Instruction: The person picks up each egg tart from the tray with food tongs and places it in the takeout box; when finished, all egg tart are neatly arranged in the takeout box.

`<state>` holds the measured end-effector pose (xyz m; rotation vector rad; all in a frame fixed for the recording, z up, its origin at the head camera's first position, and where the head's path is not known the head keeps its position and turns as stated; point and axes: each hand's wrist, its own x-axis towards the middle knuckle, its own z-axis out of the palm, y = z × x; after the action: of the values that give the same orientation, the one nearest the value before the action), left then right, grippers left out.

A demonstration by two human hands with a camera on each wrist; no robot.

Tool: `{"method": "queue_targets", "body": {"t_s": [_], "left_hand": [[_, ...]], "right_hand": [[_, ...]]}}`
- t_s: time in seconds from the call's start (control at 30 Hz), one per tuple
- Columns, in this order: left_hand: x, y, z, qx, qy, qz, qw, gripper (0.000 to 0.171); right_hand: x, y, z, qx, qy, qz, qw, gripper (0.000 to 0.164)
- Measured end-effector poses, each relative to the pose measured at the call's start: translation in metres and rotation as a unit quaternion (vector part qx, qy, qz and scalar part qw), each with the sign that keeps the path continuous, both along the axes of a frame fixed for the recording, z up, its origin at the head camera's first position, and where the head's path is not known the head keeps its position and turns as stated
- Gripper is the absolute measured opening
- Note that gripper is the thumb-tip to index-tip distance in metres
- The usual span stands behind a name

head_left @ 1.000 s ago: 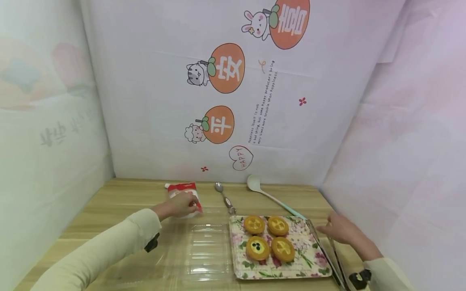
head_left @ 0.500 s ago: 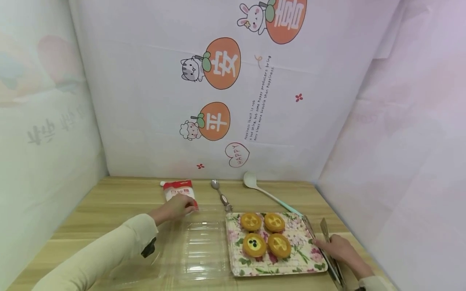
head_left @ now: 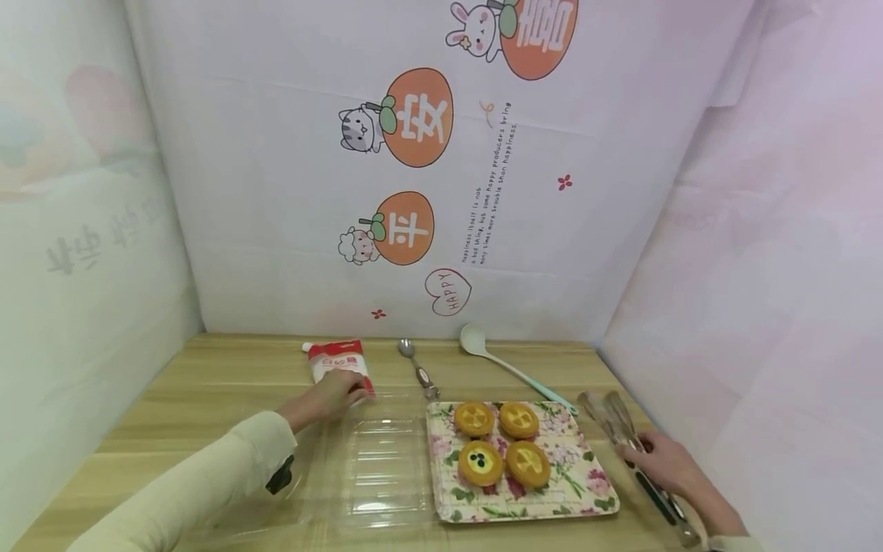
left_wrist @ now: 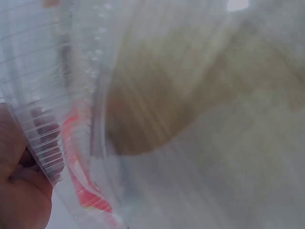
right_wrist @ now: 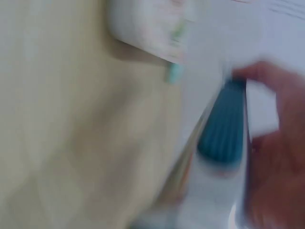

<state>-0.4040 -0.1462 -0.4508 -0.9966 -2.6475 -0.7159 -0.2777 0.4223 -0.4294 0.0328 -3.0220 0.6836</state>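
Observation:
My right hand (head_left: pixel 665 464) grips a pair of metal tongs (head_left: pixel 616 422) with dark teal handle grips (right_wrist: pixel 224 126), just right of the floral tray (head_left: pixel 593 512). Several round egg tarts (head_left: pixel 528 464) sit on that tray; one is topped with dark dots. At the left, my left hand (head_left: pixel 334 395) pinches the edge of a clear plastic clamshell box (head_left: pixel 386 471), which stands open beside the tray. Through the ribbed plastic (left_wrist: pixel 47 138), some of its fingers show in the left wrist view. The right wrist view is blurred.
Behind my left hand lies a red and white sugar bag (head_left: pixel 338 356). A spoon (head_left: pixel 416 364) and a white ladle (head_left: pixel 510 370) with a mint handle lie toward the back of the wooden table (head_left: pixel 241 368). Printed cloth walls (head_left: pixel 297 192) enclose the table on three sides.
My right hand has taken hold of the tongs, lifted them and moved them away from the tray's right edge. My left hand stays at the plastic box. The head view has shifted slightly.

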Motion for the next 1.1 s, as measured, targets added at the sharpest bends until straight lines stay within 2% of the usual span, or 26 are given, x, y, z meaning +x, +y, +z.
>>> {"method": "queue_targets", "body": {"t_s": [0.1, 0.17, 0.3, 0.4, 0.47, 0.53, 0.6, 0.77, 0.9, 0.97, 1.1], "left_hand": [[0.003, -0.005, -0.005, 0.005, 0.002, 0.024, 0.9997, 0.010], [0.005, -0.007, -0.007, 0.009, 0.002, 0.035, 0.9993, 0.011], [0.007, -0.009, -0.005, 0.012, 0.006, 0.044, 0.9989, 0.010], [0.008, -0.008, -0.001, 0.018, 0.014, 0.042, 0.9989, 0.011], [0.007, -0.007, 0.001, 0.022, 0.017, 0.039, 0.9989, 0.011], [0.006, -0.006, 0.001, 0.022, 0.018, 0.036, 0.9989, 0.011], [0.006, -0.005, 0.000, 0.020, 0.015, 0.036, 0.9991, 0.010], [0.004, -0.002, -0.003, 0.007, -0.003, 0.038, 0.9993, 0.009], [0.003, 0.002, -0.002, 0.007, -0.013, 0.037, 0.9992, 0.009], [0.003, 0.004, -0.001, 0.009, -0.015, 0.035, 0.9992, 0.009], [0.003, 0.007, 0.001, 0.005, -0.018, 0.037, 0.9992, 0.010]], "right_hand": [[0.011, -0.006, 0.012, 0.006, 0.025, 0.112, 0.993, 0.037], [0.018, -0.011, 0.016, 0.021, 0.038, 0.172, 0.984, 0.042], [0.025, -0.022, 0.019, 0.052, 0.021, 0.224, 0.973, 0.045], [0.023, -0.031, 0.019, 0.066, 0.017, 0.243, 0.968, 0.042], [0.020, -0.037, 0.017, 0.074, 0.029, 0.255, 0.964, 0.034], [0.017, -0.044, 0.016, 0.072, 0.037, 0.264, 0.961, 0.026], [0.015, -0.049, 0.015, 0.065, 0.040, 0.272, 0.959, 0.026], [0.011, -0.053, 0.008, 0.040, 0.013, 0.268, 0.963, 0.035], [0.011, -0.047, 0.006, 0.045, 0.020, 0.261, 0.964, 0.030], [0.012, -0.044, 0.009, 0.049, 0.027, 0.249, 0.967, 0.027], [0.011, -0.049, 0.027, 0.053, 0.038, 0.216, 0.974, 0.037]]}}
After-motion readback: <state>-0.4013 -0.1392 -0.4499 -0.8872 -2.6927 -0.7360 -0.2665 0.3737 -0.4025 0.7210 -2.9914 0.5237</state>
